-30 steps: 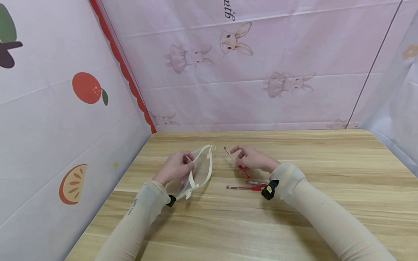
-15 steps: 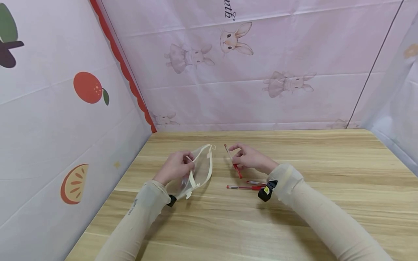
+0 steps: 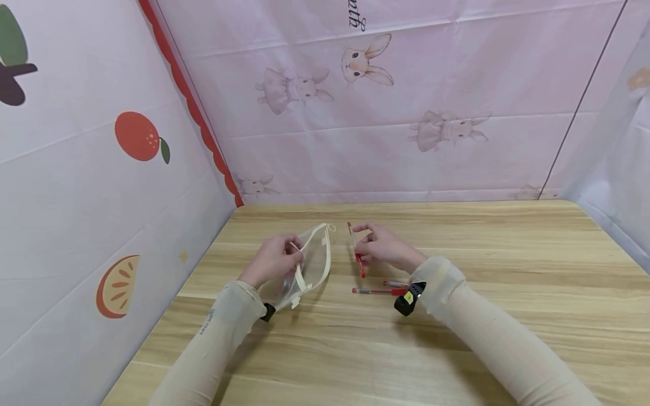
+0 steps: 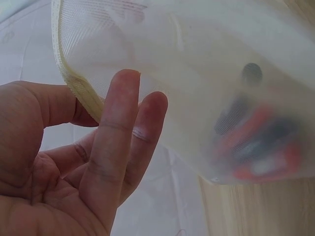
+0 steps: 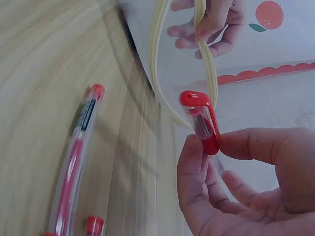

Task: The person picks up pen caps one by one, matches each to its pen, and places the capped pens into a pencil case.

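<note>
My left hand (image 3: pixel 274 260) pinches the cream zipper edge of a see-through mesh zip pouch (image 3: pixel 317 262), whose mouth gapes toward the right. Blurred red and dark objects (image 4: pixel 261 142) show through the pouch's wall in the left wrist view. My right hand (image 3: pixel 384 248) holds a clear pen with a red cap (image 3: pixel 360 266) between thumb and fingers, a short way right of the pouch's mouth. The right wrist view has the capped end (image 5: pixel 197 115) of this pen facing the camera, with the zipper edges behind it.
Two more red pens lie on the wooden table: a nearer pen (image 3: pixel 373 291) and another pen (image 3: pixel 393 283) just behind it, both partly hidden by the right wrist camera (image 3: pixel 408 300). Printed cloth walls (image 3: pixel 355 158) stand behind the table and at its sides.
My right hand has moved left toward the pouch with the pen, which has turned more upright in the head view. My left hand and the pouch have hardly moved.
</note>
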Demonstrator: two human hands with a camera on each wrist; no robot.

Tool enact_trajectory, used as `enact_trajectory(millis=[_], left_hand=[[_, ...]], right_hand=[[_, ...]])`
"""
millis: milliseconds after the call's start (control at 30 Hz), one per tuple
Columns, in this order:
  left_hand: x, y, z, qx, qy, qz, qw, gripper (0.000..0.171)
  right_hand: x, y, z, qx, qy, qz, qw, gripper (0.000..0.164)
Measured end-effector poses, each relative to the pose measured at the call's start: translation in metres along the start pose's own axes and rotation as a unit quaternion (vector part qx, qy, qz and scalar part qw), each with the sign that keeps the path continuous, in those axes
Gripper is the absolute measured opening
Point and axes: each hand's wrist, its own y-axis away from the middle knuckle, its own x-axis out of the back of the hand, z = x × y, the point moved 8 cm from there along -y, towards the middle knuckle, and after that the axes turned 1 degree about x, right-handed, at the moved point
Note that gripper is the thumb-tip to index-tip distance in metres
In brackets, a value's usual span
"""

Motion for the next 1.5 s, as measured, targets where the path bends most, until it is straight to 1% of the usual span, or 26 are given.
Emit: enact_trajectory(millis=[133, 267, 433, 767, 900, 1133, 1500], left_hand=[[-0.001, 0.001, 0.001, 0.006, 0.005, 0.001, 1.0, 0.016], [-0.001, 0.001, 0.002, 0.01, 0.003, 0.003, 0.9999, 0.017], [-0.002, 0.001, 0.003, 0.013, 0.006, 0.004, 0.9999, 0.016], [0.0, 0.0, 0.005, 0.001, 0.006, 0.006, 1.0, 0.018], [-0.001, -0.001, 0.006, 0.001, 0.002, 0.003, 1.0, 0.018], [-0.002, -0.001, 0.004, 0.012, 0.009, 0.002, 0.9999, 0.016], [-0.001, 0.0, 0.005, 0.006, 0.012, 0.0, 0.9999, 0.019]], right_hand=[[-0.004, -0.001, -0.003, -0.003, -0.02, 0.009, 1.0, 0.061], [-0.008, -0.002, -0.006, -0.005, -0.039, 0.019, 0.999, 0.061], [-0.016, -0.007, -0.009, -0.003, -0.072, 0.027, 0.997, 0.065], [-0.033, -0.012, -0.02, 0.004, -0.115, 0.042, 0.993, 0.067], [-0.039, -0.015, -0.02, 0.005, -0.131, 0.046, 0.99, 0.067], [-0.047, -0.021, -0.019, 0.003, -0.142, 0.062, 0.988, 0.067], [-0.059, -0.025, -0.017, 0.001, -0.147, 0.067, 0.987, 0.066]])
